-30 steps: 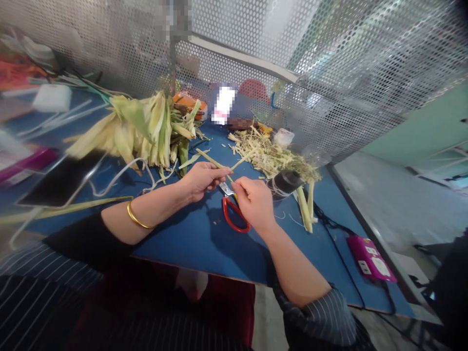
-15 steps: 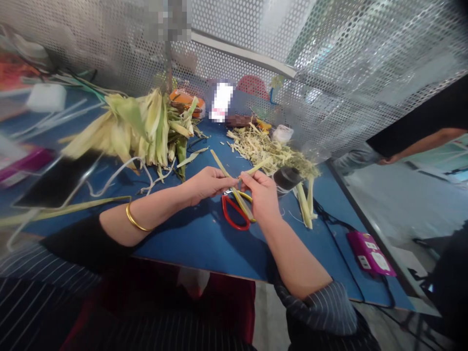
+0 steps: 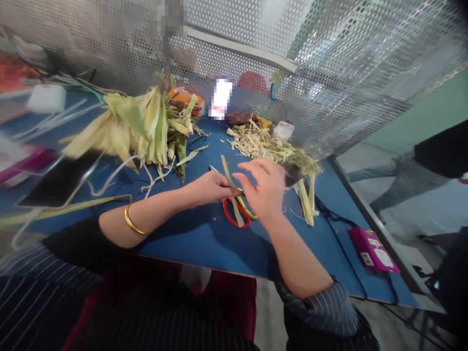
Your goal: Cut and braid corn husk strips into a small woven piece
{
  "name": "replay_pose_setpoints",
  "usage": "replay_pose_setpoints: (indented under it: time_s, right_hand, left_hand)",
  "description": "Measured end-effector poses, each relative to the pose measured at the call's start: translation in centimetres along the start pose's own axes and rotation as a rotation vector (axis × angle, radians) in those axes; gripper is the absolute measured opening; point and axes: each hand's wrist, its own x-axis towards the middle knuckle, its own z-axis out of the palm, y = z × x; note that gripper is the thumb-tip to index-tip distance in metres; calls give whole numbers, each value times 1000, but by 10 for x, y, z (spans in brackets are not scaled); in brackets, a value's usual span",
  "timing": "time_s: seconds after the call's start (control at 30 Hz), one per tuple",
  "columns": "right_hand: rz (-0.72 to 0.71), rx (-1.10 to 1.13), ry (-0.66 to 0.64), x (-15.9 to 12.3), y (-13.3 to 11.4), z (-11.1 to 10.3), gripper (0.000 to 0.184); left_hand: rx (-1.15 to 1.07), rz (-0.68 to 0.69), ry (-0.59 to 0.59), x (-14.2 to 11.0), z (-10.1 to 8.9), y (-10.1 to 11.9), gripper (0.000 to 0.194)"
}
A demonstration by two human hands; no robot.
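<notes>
Between the fingers of my left hand (image 3: pixel 212 186) is a narrow strip of corn husk (image 3: pixel 226 170), pinched near its middle and slanting down over the scissors. My right hand (image 3: pixel 266 190) is raised just right of it, thumb and fingers apart, with nothing visible in them. Below both hands lies a pair of scissors (image 3: pixel 226 210) with one red and one yellow handle loop; the husk strip hides part of them. A dark spool (image 3: pixel 292 171) stands behind my right hand and is partly covered by it.
Pale corn husks (image 3: pixel 127 126) are heaped at the left. Shredded husk scraps (image 3: pixel 270 141) lie at the back right, before a perforated metal screen (image 3: pixel 234 53). A purple power strip (image 3: pixel 373 249) with cables sits at the right edge. Beyond the table, a person (image 3: pixel 435 156) is partly visible.
My right hand has let go of the husk and opened, its fingers lifting away. My left hand still pinches the strip, now slightly lower. The person at the right has moved farther right.
</notes>
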Motion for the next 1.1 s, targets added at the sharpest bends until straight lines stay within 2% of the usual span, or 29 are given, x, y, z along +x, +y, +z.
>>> replay_pose_setpoints:
  time_s: [0.07, 0.13, 0.23, 0.3, 0.5, 0.6, 0.7, 0.77, 0.87, 0.9, 0.97, 1.03, 1.1]
  right_hand:
    - [4, 174, -190, -1, -1, 7, 10]
    - [81, 336, -244, -2, -2, 13, 12]
    - [211, 429, -139, -3, -5, 14, 14]
    - [236, 439, -81, -4, -7, 13, 16]
    - [174, 407, -7, -8, -11, 15, 15]
    - [82, 325, -9, -6, -10, 15, 13]
    - [12, 248, 32, -1, -3, 8, 6]
    - [73, 222, 151, 4, 3, 2, 9]
    - [320, 255, 334, 7, 14, -1, 18]
    - [410, 317, 326, 7, 17, 0, 21]
    - [546, 528, 167, 6, 19, 6, 26]
    - [606, 771, -49, 3, 16, 13, 26]
    - [631, 923, -166, 0, 11, 19, 23]
  left_hand:
    - [32, -5, -30, -1, 2, 0, 33]
    - [18, -21, -58, -1, 4, -1, 29]
    - [-65, -20, -100, -2, 5, -1, 28]
    - [-65, -5, -107, -3, 6, 1, 30]
    - [31, 34, -121, -5, 10, 2, 34]
    - [-36, 17, -115, -4, 12, 0, 33]
    - [-194, -61, -73, -1, 10, -2, 26]
    - [-306, -108, -35, 1, 5, -2, 29]
    - [-416, -110, -5, 3, -3, 1, 40]
    - [-436, -105, 0, 3, -5, 2, 41]
    - [-446, -99, 19, 3, -8, 3, 41]
    - [-417, -100, 52, 3, -8, 4, 36]
    - [-371, -105, 79, 3, -6, 3, 32]
